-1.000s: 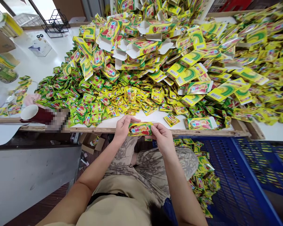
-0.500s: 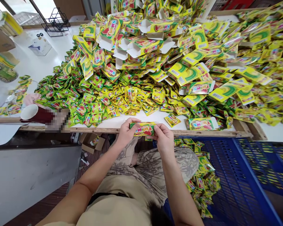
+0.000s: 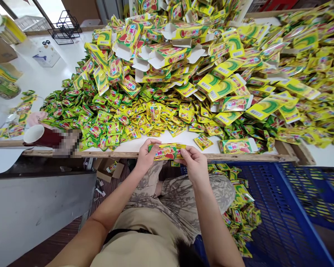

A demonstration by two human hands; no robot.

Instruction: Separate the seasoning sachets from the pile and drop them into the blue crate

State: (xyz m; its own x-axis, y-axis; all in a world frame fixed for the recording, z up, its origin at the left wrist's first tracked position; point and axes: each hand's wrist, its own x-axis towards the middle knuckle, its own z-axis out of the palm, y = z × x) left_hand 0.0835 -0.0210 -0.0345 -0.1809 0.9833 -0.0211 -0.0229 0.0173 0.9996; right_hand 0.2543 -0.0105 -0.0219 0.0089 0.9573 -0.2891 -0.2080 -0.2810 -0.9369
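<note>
Both hands hold one small yellow-green carton [image 3: 165, 152] just over the table's front edge. My left hand [image 3: 146, 157] grips its left end with the fingers curled over the top. My right hand [image 3: 194, 163] pinches its right end. Beyond it on the white table [image 3: 172, 138] spreads a heap of small green and yellow sachets [image 3: 111, 118]. Higher up is a pile of open cartons [image 3: 169, 52] with white flaps. One filled carton [image 3: 237, 146] lies on the table to the right of my hands.
A red paper cup [image 3: 41, 135] lies on its side at the left table edge. A blue plastic crate [image 3: 280, 211] with loose sachets [image 3: 239, 207] stands at my right knee. A black wire rack [image 3: 65, 26] and a clear box [image 3: 46, 55] stand far left.
The carton has tilted slightly and shifted a little left in my hands, and my right fingers have closed further over its right end.
</note>
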